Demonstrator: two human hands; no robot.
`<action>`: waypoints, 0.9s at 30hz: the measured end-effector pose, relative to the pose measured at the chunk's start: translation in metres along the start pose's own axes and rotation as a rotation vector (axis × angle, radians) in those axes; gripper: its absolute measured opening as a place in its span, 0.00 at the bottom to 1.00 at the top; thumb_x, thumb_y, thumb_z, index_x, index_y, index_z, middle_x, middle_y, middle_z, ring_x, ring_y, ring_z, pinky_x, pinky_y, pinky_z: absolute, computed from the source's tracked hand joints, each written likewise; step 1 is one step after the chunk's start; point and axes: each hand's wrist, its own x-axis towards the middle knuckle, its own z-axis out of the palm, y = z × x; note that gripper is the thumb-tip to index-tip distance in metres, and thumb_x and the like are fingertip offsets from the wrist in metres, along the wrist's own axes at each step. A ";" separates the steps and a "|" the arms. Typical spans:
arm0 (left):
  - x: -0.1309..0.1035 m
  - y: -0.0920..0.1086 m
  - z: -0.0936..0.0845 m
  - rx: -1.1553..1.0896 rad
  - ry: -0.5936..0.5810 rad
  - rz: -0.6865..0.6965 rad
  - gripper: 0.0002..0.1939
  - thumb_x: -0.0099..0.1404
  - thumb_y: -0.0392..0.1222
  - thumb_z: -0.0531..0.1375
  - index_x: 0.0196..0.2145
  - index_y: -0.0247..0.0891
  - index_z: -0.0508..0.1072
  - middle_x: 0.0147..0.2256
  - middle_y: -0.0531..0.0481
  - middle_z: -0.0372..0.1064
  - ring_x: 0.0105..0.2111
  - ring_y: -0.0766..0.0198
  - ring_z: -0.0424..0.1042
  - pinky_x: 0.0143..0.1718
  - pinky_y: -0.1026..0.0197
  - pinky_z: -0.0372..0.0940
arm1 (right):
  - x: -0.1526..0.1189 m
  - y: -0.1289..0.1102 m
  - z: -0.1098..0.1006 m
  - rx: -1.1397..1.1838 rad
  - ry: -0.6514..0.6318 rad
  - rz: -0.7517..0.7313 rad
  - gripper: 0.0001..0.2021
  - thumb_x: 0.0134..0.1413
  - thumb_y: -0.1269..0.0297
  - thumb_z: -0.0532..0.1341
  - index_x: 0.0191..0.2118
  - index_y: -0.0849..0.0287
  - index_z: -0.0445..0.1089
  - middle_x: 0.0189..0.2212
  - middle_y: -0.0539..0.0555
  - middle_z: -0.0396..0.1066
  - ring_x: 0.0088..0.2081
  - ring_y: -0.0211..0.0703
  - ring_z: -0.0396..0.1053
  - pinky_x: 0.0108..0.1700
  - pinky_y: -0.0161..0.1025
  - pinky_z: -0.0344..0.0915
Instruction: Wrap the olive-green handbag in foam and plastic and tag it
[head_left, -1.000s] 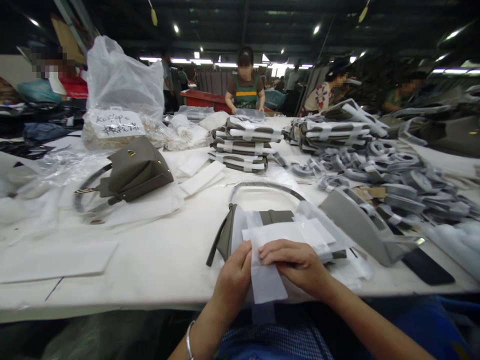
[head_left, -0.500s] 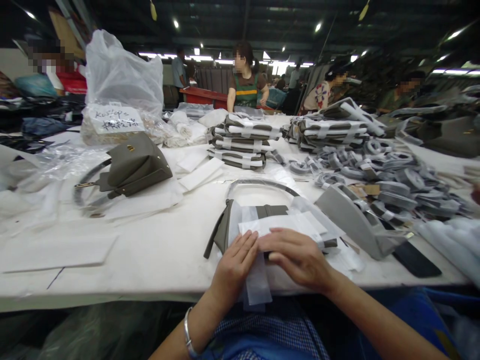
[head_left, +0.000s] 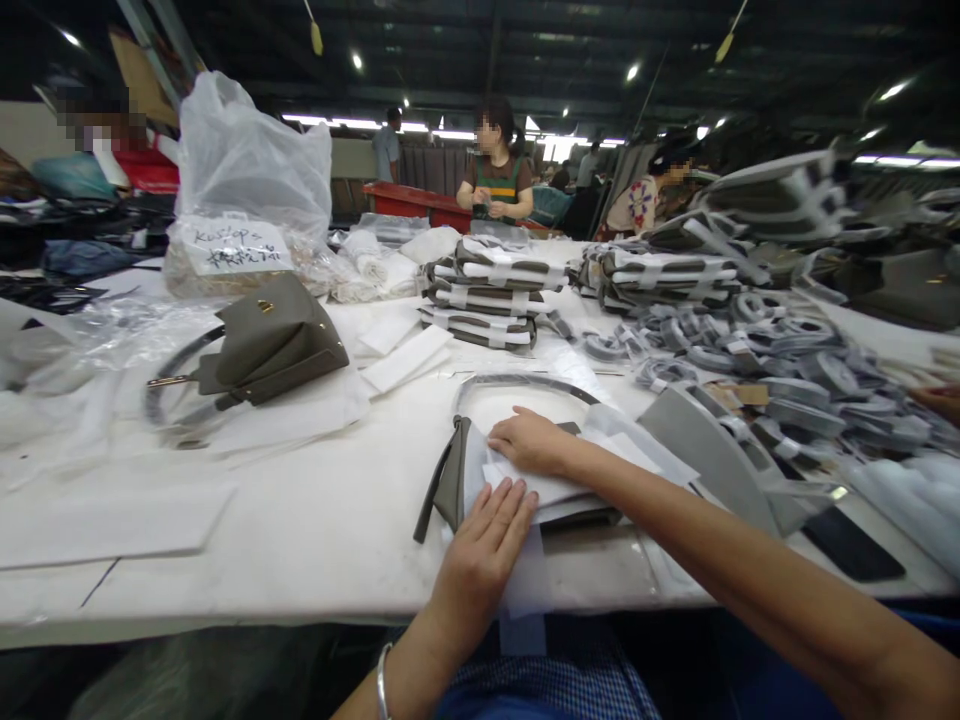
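A dim factory hall with strip lights overhead, and a long white worktable (head_left: 300, 520) running away towards other workers at the far end. At the near edge lies a grey-green handbag (head_left: 454, 480), flat on its side and half covered in white wrapping paper (head_left: 525, 590); its curved strap (head_left: 517, 381) arcs on the table just behind it. The left hand (head_left: 484, 555) rests flat on the paper at the bag's front, fingers spread and straight, gripping nothing. The right hand (head_left: 529, 442) reaches further in and presses palm-down on the paper over the bag's top, close to the strap, also closed on nothing. The two hands sit near each other but do not touch. Off to the left stands a finished handbag (head_left: 274, 340) of the same colour, with a clear plastic bag (head_left: 247, 160) bearing a handwritten label behind it. Stacks of wrapped grey pieces (head_left: 487, 290) sit mid-table, and a heap of coiled grey straps (head_left: 780, 350) spreads to the right.
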 end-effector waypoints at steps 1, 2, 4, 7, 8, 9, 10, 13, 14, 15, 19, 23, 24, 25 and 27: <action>0.000 0.000 0.001 0.013 0.000 0.002 0.22 0.72 0.27 0.45 0.61 0.29 0.63 0.59 0.41 0.66 0.62 0.55 0.63 0.60 0.49 0.66 | 0.001 -0.003 -0.001 -0.009 0.006 0.003 0.15 0.69 0.65 0.52 0.41 0.62 0.76 0.44 0.62 0.78 0.49 0.51 0.74 0.66 0.57 0.49; 0.000 0.000 0.001 0.025 0.000 0.006 0.22 0.72 0.27 0.46 0.61 0.29 0.64 0.59 0.41 0.67 0.61 0.54 0.64 0.59 0.49 0.67 | 0.000 -0.006 -0.001 -0.018 0.018 0.006 0.15 0.69 0.66 0.52 0.41 0.63 0.76 0.44 0.64 0.78 0.51 0.52 0.73 0.66 0.59 0.48; 0.000 0.001 0.000 0.044 -0.001 0.008 0.22 0.72 0.27 0.47 0.61 0.29 0.64 0.58 0.41 0.67 0.60 0.54 0.65 0.58 0.49 0.69 | -0.008 -0.010 0.000 -0.033 0.048 0.009 0.15 0.68 0.68 0.51 0.45 0.65 0.75 0.49 0.66 0.75 0.57 0.55 0.69 0.67 0.62 0.44; 0.000 0.002 -0.001 0.042 -0.003 -0.004 0.23 0.71 0.26 0.48 0.61 0.29 0.63 0.58 0.40 0.67 0.60 0.55 0.66 0.59 0.51 0.68 | -0.035 -0.012 0.006 -0.001 0.099 -0.036 0.15 0.67 0.71 0.52 0.54 0.64 0.70 0.56 0.65 0.70 0.64 0.55 0.61 0.67 0.63 0.45; 0.000 0.003 -0.002 0.031 -0.005 -0.009 0.24 0.70 0.25 0.48 0.62 0.29 0.63 0.58 0.40 0.67 0.60 0.56 0.66 0.59 0.51 0.68 | -0.047 -0.012 0.009 0.033 0.126 -0.058 0.16 0.67 0.71 0.52 0.56 0.63 0.69 0.57 0.63 0.70 0.64 0.53 0.61 0.67 0.62 0.48; 0.000 0.003 -0.002 0.014 -0.008 -0.013 0.24 0.70 0.25 0.49 0.62 0.30 0.62 0.59 0.40 0.67 0.60 0.56 0.65 0.60 0.51 0.67 | -0.060 -0.012 0.012 0.075 0.164 -0.075 0.17 0.67 0.70 0.52 0.57 0.62 0.68 0.57 0.61 0.70 0.63 0.51 0.62 0.67 0.60 0.50; -0.001 0.002 -0.002 -0.006 -0.013 -0.014 0.25 0.70 0.25 0.50 0.63 0.32 0.62 0.59 0.40 0.66 0.60 0.56 0.65 0.60 0.51 0.67 | -0.072 -0.012 0.016 0.118 0.215 -0.083 0.17 0.68 0.69 0.51 0.58 0.61 0.68 0.57 0.59 0.70 0.62 0.49 0.63 0.67 0.58 0.52; -0.002 0.000 0.000 -0.080 -0.047 -0.015 0.26 0.69 0.25 0.51 0.63 0.34 0.62 0.60 0.39 0.65 0.62 0.54 0.63 0.60 0.48 0.67 | -0.104 -0.016 0.026 0.167 0.363 -0.071 0.18 0.70 0.63 0.50 0.61 0.59 0.64 0.59 0.57 0.68 0.63 0.46 0.62 0.67 0.55 0.54; -0.003 -0.001 -0.001 -0.108 -0.066 -0.020 0.27 0.68 0.24 0.50 0.63 0.33 0.61 0.60 0.39 0.65 0.62 0.54 0.63 0.60 0.48 0.66 | -0.111 -0.018 0.029 0.155 0.395 -0.068 0.21 0.69 0.60 0.52 0.63 0.60 0.62 0.61 0.58 0.67 0.64 0.48 0.60 0.68 0.55 0.53; -0.002 -0.003 -0.003 -0.137 -0.090 -0.030 0.29 0.66 0.23 0.49 0.64 0.32 0.60 0.60 0.38 0.64 0.62 0.55 0.62 0.61 0.48 0.65 | -0.116 -0.022 0.032 0.136 0.419 -0.065 0.24 0.67 0.56 0.55 0.64 0.61 0.60 0.62 0.59 0.65 0.65 0.50 0.59 0.68 0.55 0.53; 0.007 -0.010 -0.025 -0.293 -0.277 -0.027 0.40 0.55 0.22 0.50 0.66 0.29 0.52 0.64 0.38 0.58 0.66 0.55 0.54 0.65 0.46 0.58 | -0.121 -0.034 0.041 0.060 0.496 -0.031 0.33 0.58 0.51 0.64 0.64 0.63 0.60 0.62 0.60 0.65 0.65 0.54 0.58 0.68 0.57 0.53; 0.022 -0.014 -0.052 -0.434 -0.457 0.026 0.46 0.53 0.31 0.60 0.68 0.28 0.49 0.67 0.34 0.50 0.67 0.50 0.51 0.66 0.45 0.55 | -0.115 -0.036 0.050 0.005 0.547 -0.003 0.29 0.57 0.67 0.64 0.63 0.64 0.61 0.61 0.59 0.66 0.64 0.52 0.60 0.68 0.55 0.54; 0.024 -0.015 -0.054 -0.423 -0.453 0.023 0.44 0.56 0.34 0.62 0.67 0.28 0.50 0.66 0.33 0.52 0.66 0.50 0.54 0.65 0.47 0.57 | -0.114 -0.036 0.051 -0.003 0.557 -0.002 0.29 0.56 0.68 0.64 0.63 0.64 0.61 0.61 0.59 0.66 0.64 0.52 0.60 0.68 0.55 0.54; 0.025 -0.015 -0.053 -0.391 -0.421 0.017 0.41 0.59 0.37 0.63 0.67 0.28 0.52 0.65 0.34 0.56 0.64 0.51 0.58 0.64 0.48 0.60 | -0.113 -0.036 0.053 -0.010 0.565 -0.003 0.29 0.56 0.68 0.64 0.63 0.64 0.61 0.61 0.59 0.65 0.64 0.52 0.60 0.68 0.56 0.55; 0.022 -0.015 -0.043 -0.304 -0.318 0.002 0.31 0.66 0.36 0.60 0.64 0.30 0.57 0.61 0.36 0.64 0.61 0.54 0.65 0.61 0.51 0.65 | -0.115 -0.035 0.055 -0.024 0.588 -0.005 0.30 0.56 0.67 0.64 0.64 0.64 0.60 0.62 0.59 0.65 0.64 0.53 0.60 0.67 0.57 0.56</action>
